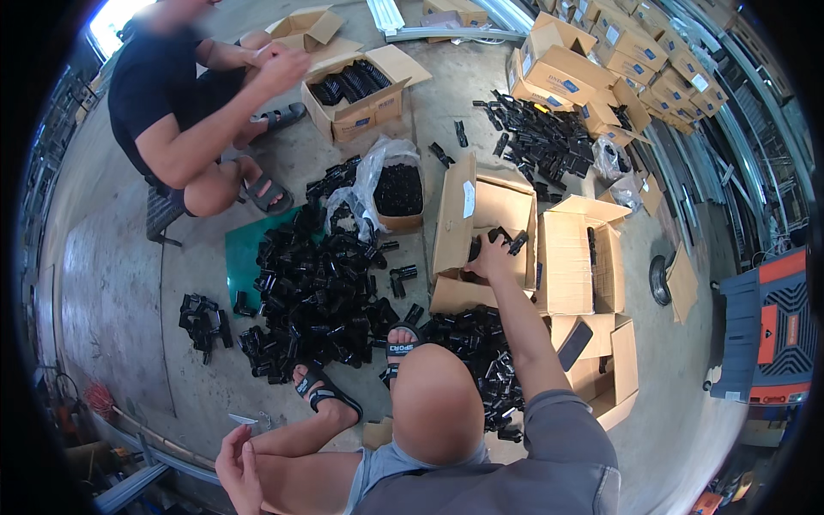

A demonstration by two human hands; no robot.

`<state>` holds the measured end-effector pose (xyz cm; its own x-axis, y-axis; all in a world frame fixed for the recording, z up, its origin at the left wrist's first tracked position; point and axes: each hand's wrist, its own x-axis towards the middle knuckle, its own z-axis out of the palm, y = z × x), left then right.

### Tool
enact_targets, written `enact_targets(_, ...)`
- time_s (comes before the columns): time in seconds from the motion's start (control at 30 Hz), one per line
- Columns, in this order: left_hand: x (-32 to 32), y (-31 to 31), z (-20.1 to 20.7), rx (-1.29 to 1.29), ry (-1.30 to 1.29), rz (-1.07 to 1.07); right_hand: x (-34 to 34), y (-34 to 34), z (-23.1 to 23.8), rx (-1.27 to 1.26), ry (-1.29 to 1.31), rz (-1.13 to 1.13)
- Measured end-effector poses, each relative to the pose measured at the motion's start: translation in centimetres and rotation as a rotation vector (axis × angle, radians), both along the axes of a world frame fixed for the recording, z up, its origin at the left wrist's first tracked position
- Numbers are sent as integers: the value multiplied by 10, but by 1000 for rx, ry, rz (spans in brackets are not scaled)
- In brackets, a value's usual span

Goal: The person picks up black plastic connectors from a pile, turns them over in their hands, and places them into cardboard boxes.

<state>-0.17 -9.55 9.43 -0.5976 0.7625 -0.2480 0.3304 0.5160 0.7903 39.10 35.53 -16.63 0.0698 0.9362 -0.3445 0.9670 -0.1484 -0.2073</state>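
My right hand (487, 259) reaches into an open cardboard box (455, 219) with its fingers closed round a black tube-shaped fitting (517, 243). Part of what it grips is hidden by the hand. My left hand (240, 470) is beside my left thigh, fingers stretched out and holding nothing. A large heap of similar black fittings (309, 300) lies on the floor in front of my feet. Another heap of black fittings (489, 360) lies between my right knee and the boxes.
A second open box (571, 257) stands right of the first, and a third box (625, 360) carries a phone (574, 345). A person (172, 112) sits far left beside a box of fittings (369, 116). Stacked cartons (635, 51) and a grey-orange machine (768, 330) line the right.
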Motion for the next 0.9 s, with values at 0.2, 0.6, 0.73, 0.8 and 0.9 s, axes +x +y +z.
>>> enact_targets(0.2, 3, 15, 6, 12, 30, 13, 4, 1, -20, 13, -75, 58)
enact_targets(0.6, -23, 31, 0, -83, 55, 2, 72, 57, -50, 1, -116, -467)
enact_targets(0.73, -7, 30, 18, -146, 35, 38, 77, 76, -56, -65, -97, -510)
enact_targets(0.8, -12, 19, 13, -77, 52, 60, 88, 81, -55, -115, -81, -486)
enact_targets(0.9, 2, 30, 18, -32, 45, 79, 105, 86, -60, -105, -121, -413)
